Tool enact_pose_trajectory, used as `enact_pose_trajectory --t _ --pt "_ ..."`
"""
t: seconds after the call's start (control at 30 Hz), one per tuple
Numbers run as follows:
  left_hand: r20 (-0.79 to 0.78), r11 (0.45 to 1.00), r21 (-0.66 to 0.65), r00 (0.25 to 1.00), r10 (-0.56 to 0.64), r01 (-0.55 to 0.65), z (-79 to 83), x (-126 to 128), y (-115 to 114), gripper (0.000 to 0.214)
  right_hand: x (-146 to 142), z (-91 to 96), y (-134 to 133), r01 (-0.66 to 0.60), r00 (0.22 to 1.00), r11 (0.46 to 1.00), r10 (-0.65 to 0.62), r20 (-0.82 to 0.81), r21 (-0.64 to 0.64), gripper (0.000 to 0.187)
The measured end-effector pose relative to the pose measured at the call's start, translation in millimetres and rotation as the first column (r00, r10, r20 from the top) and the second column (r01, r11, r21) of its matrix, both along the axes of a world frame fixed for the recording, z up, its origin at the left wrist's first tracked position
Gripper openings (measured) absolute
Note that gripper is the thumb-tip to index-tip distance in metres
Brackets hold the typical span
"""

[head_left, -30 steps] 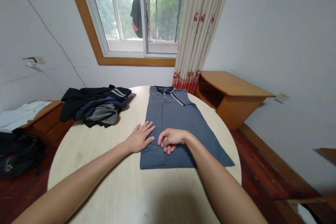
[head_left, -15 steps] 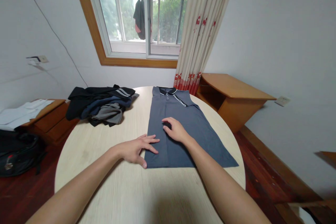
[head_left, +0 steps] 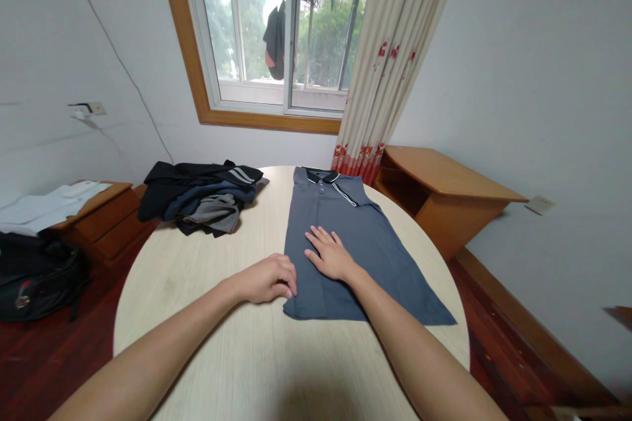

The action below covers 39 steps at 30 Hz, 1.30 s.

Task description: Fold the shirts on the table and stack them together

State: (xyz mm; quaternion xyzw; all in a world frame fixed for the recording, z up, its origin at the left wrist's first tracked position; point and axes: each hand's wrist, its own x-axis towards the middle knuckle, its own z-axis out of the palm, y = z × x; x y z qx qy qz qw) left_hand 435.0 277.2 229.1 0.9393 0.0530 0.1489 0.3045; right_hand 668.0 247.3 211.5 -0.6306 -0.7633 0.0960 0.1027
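Observation:
A dark grey polo shirt (head_left: 353, 237) lies on the round table, its black collar with white trim at the far end and its hem toward me. One striped-edge sleeve points to the right. At the shirt's left edge, close to the hem, my left hand (head_left: 272, 278) is closed, fingers curled and pinching the cloth; the corner beside it is slightly rumpled. My right hand (head_left: 330, 256) rests flat on the middle of the shirt, fingers spread.
A pile of dark clothes (head_left: 202, 194) sits on the table (head_left: 207, 342) at the far left. Beyond the table stand a wooden desk (head_left: 454, 174), a patterned curtain (head_left: 390, 79) and a window. A small cabinet (head_left: 106, 220) and a black bag (head_left: 39, 276) are at left.
My left hand has gone from spread fingers to a curled grip on the shirt's left edge. My right hand has flattened onto the cloth. The view has shifted slightly.

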Motion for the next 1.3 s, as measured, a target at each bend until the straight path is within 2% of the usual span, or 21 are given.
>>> enact_pose_trajectory --t 0.1,0.27,0.43,0.53,0.63,0.7,0.87,0.97,1.17,1.3 --pt "-0.006 0.999 -0.038 1.000 -0.013 0.013 -1.3 3 -4 0.049 -4 2.2 -5 -0.006 0.999 1.000 0.006 0.050 0.007 0.061" --pt "0.011 0.978 -0.184 0.995 -0.102 0.102 -3.2 10 -19 0.040 -4 1.8 -26 -0.037 0.994 0.999 0.037 0.105 0.001 0.062" --pt "-0.001 0.943 -0.253 0.975 -0.224 0.216 -8.4 19 -36 0.012 0 5.0 -51 -0.091 0.987 0.995 0.094 0.127 -0.032 0.063" --pt "-0.030 0.940 -0.252 0.969 -0.245 0.230 -12.1 22 -40 0.005 -3 14.9 -43 -0.099 0.987 0.993 0.107 0.118 -0.070 0.063" --pt "-0.024 0.941 -0.257 0.972 -0.235 0.221 -15.1 24 -39 0.006 -12 22.8 -9 -0.076 0.992 0.997 0.079 0.100 -0.031 0.060" --pt "-0.018 0.938 -0.266 0.971 -0.236 0.223 -17.7 25 -38 0.006 -18 23.6 27 -0.040 0.995 0.999 0.040 0.096 -0.001 0.060" --pt "0.006 0.929 -0.259 0.962 -0.272 0.264 -26.6 27 -34 0.005 -25 18.5 124 0.105 0.993 0.994 -0.103 0.062 -0.026 0.063" --pt "0.007 0.932 -0.231 0.959 -0.284 0.278 -30.7 29 -33 0.008 -28 15.1 167 0.130 0.990 0.991 -0.127 0.059 -0.045 0.065" --pt "-0.042 0.935 -0.161 0.945 -0.325 0.315 -34.5 32 -34 0.008 -38 0.7 211 0.103 0.989 0.994 -0.098 0.112 -0.045 0.072" --pt "-0.048 0.945 -0.043 0.944 -0.327 0.325 -32.4 30 -35 0.004 -41 -4.9 233 0.126 0.983 0.991 -0.119 0.139 -0.043 0.076"
